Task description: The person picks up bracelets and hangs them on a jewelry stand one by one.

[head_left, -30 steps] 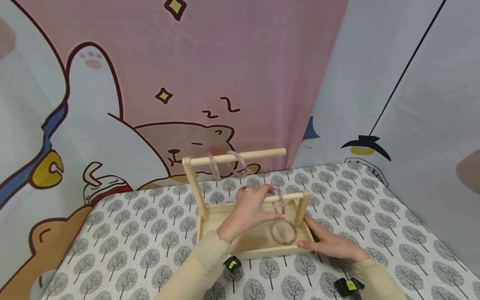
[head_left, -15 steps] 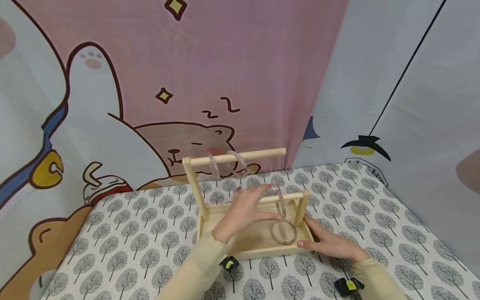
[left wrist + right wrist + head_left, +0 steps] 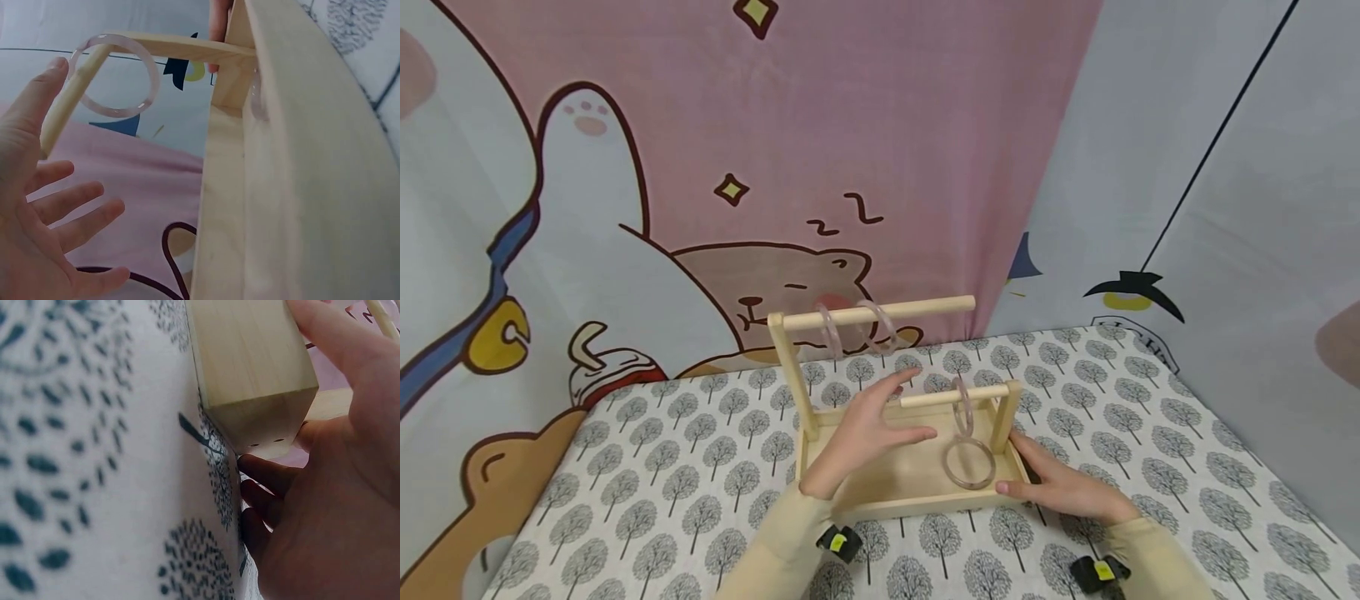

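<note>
A pale wooden bangle stand [image 3: 917, 506] has a shallow tray and two bars at different heights. One translucent pinkish bangle [image 3: 970, 414] hangs on the lower bar [image 3: 932, 399], near its post. Another bangle [image 3: 968, 487] is in the tray's right end. Two more, a left bangle [image 3: 831, 335] and a right bangle [image 3: 889, 322], hang from the upper bar [image 3: 936, 307]. My left hand [image 3: 860, 433] is near the lower bar's free end, fingers spread, holding nothing. With thumb and fingers, my right hand [image 3: 1066, 488] grips the tray's right end; in the right wrist view its fingertips touch the wood.
A white cloth with grey trees [image 3: 700, 492] covers the table beneath the stand. Behind it hangs a printed pink curtain [image 3: 925, 150], with a pale curtain [image 3: 1247, 208] to the right. Black straps with yellow tags sit on both wrists.
My left hand has let go of the bangle on the lower bar and drawn back left, its fingers spreading. That bangle now hangs by itself. My right hand has stayed put.
</note>
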The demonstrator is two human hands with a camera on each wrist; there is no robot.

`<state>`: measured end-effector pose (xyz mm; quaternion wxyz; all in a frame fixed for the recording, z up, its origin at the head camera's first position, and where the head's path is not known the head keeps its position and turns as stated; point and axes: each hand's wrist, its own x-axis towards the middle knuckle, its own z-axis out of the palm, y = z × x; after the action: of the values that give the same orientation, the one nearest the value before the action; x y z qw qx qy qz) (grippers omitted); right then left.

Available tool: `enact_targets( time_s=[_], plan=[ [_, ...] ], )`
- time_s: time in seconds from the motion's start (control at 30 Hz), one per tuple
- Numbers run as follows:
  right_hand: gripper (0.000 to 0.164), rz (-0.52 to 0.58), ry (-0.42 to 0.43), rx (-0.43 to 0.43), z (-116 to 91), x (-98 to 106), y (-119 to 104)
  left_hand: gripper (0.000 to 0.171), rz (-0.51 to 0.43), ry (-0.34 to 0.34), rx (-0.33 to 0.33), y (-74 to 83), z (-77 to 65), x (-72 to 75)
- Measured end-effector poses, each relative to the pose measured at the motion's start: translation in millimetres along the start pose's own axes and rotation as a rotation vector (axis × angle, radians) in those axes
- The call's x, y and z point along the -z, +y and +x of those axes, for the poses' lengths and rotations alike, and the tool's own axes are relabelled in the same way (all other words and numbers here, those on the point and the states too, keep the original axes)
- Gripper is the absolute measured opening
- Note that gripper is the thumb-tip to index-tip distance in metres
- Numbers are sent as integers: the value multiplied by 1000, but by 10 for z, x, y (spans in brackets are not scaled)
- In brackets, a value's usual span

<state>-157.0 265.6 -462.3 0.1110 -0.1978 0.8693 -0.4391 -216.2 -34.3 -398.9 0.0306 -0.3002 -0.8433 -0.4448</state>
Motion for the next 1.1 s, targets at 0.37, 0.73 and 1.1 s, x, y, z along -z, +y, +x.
enact_targets(
  time_s=[0.37,0.73,1.1],
  plan=[
    [90,-4,-4,-4,-1,2,-14,87,-50,-7,42,-136,-154,-39],
    [90,-5,-4,-11,0,8,-36,84,-24,-47,102,-245,-308,-149],
    [90,4,-5,-19,-1,3,-35,64,-7,-142,-49,-288,-356,-361]
  ],
)
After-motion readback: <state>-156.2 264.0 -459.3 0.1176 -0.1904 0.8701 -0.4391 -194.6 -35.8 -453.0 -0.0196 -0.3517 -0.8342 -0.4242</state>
